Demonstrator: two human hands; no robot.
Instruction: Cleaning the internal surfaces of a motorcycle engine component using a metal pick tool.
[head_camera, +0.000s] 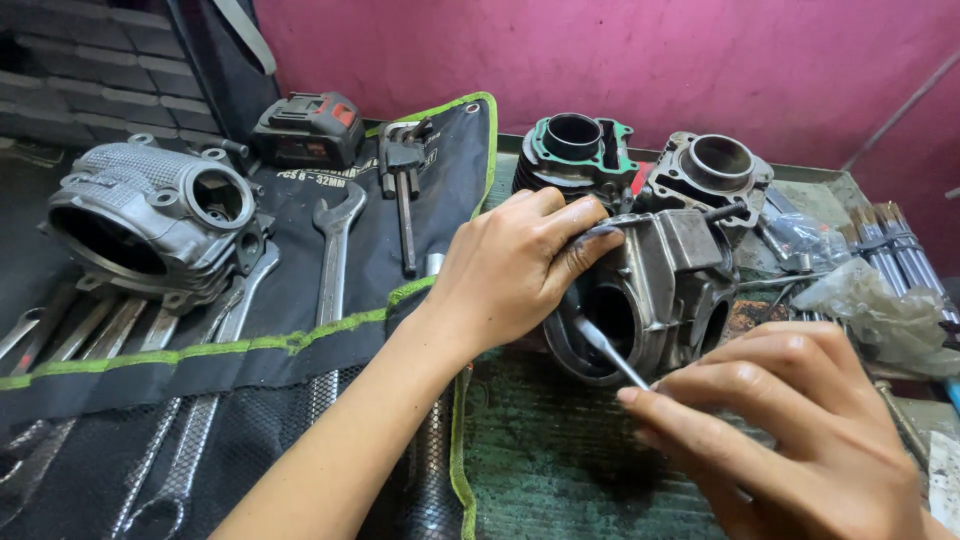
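My left hand (520, 262) grips the top left of a grey metal engine cylinder head (665, 285) lying on its side on the workbench, fingers over its upper edge. My right hand (790, 425) pinches a thin metal tool (610, 350) whose tip reaches into the round bore of that head. Behind it stand two engine cylinders: a dark one with a green gasket (575, 150) and a bare grey one (712, 170).
A black tool roll with green trim (300, 330) holds several wrenches (335, 250) at left. A large finned cylinder head (150, 220) rests on it. A black battery pack (310, 128) lies at the back. Metal rods (895, 250) and a plastic bag (870, 310) lie at right.
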